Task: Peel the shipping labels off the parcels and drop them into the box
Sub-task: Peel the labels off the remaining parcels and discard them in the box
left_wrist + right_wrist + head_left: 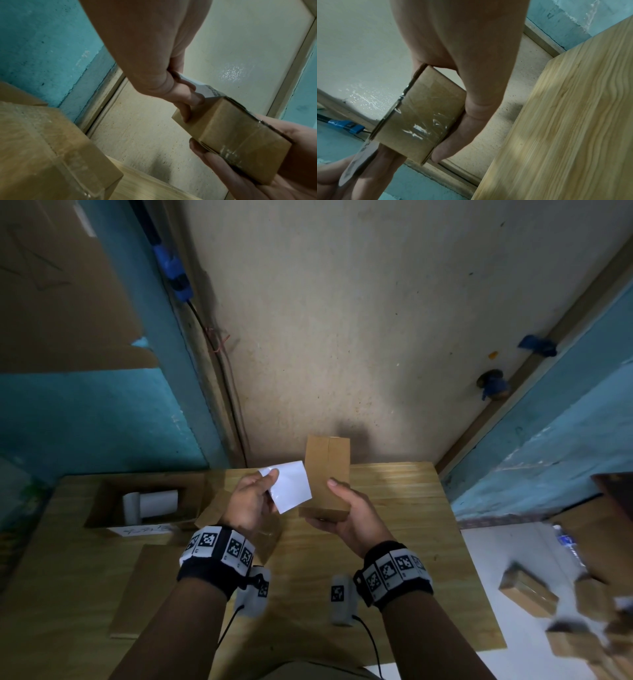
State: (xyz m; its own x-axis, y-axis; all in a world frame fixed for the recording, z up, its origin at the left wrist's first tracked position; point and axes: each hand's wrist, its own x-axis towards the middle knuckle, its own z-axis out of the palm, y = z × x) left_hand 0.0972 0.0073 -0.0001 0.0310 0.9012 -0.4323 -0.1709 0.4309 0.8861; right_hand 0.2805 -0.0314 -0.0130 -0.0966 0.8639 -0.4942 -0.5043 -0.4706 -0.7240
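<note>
I hold a small brown taped parcel (327, 470) upright above the table, gripped in my right hand (344, 510) with the thumb on its front and the fingers under its base. My left hand (265, 487) pinches a white shipping label (291, 487) by its corner, just left of the parcel. The label's (205, 89) far edge meets the parcel's (236, 135) corner; I cannot tell whether it still sticks there. The open cardboard box (102, 508) sits at the table's left with rolled white labels (154, 503) inside. In the right wrist view, my right hand (476, 108) clasps the parcel (419, 119).
A flat brown parcel (147, 587) lies under my left forearm, and another (272, 537) sits below my left hand. Several more parcels (527, 594) are piled on a white surface to the right. The wooden table (404, 542) ends at a wall behind.
</note>
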